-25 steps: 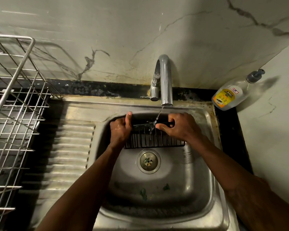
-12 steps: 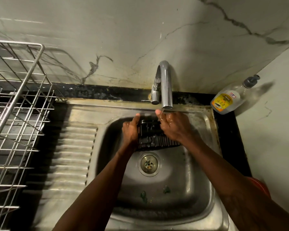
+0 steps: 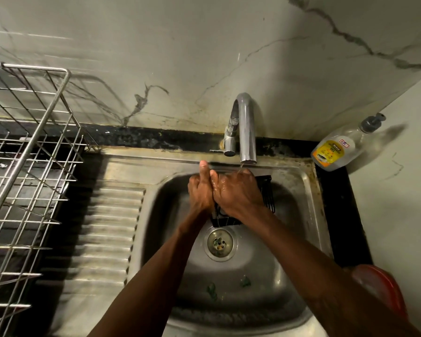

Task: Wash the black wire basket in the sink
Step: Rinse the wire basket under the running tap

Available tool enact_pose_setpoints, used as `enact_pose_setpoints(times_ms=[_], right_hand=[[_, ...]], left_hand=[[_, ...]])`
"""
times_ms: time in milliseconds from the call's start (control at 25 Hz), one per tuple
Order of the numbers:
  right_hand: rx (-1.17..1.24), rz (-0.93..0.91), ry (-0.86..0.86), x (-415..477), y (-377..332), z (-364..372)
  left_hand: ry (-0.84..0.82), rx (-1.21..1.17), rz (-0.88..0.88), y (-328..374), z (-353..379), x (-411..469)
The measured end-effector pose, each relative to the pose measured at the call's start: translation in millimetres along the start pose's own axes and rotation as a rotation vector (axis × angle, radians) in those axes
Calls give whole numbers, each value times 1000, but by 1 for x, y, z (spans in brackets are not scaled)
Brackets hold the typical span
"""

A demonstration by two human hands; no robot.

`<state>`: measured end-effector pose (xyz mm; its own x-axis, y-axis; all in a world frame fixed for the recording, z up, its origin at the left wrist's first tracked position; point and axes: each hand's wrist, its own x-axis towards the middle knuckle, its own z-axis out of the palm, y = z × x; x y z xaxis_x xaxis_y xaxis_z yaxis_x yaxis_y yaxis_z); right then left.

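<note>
Kitchen: sink (image 3: 292,242), tap (image 3: 247,127), dish rack (image 3: 27,164)

Single head-worn wide-angle view: looks steeply down and forward, close above sink (image 3: 265,276); far wall (image 3: 204,45) fills top.

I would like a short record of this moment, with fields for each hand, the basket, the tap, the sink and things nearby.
left hand: grips the black wire basket at its left end, thumb up
right hand: wet, curled over the basket's top
basket: held over the sink below the tap, mostly hidden by the hands
tap: thin stream falls onto the right hand
sink: steel, drain uncovered, green scraps on the bottom
nearby: soap bottle at right, wire dish rack at left
</note>
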<state>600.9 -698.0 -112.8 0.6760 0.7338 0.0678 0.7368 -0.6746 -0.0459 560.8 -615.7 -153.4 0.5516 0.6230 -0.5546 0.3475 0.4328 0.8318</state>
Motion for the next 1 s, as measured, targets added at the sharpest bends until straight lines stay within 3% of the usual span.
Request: enact_pose_setpoints(times_ms=[80, 120, 240, 400, 520, 720, 840, 1000], right_hand=[[-64, -9, -173, 7, 32, -8], [-24, 101, -248, 9, 48, -14], [36, 297, -260, 10, 58, -18], [34, 82, -23, 4, -6, -9], [-9, 17, -140, 6, 21, -13], [105, 409, -425, 27, 46, -14], [60, 404, -291, 39, 8, -11], [33, 11, 24, -14, -9, 4]], left_hand=[[-37, 35, 98, 1, 1, -2], [-38, 66, 129, 3, 4, -4], [-39, 116, 143, 4, 9, -3], [65, 32, 80, 9, 0, -2], [58, 52, 146, 6, -5, 0], [49, 145, 171, 14, 2, -11], [107, 150, 198, 16, -6, 1], [77, 61, 168, 16, -13, -2]])
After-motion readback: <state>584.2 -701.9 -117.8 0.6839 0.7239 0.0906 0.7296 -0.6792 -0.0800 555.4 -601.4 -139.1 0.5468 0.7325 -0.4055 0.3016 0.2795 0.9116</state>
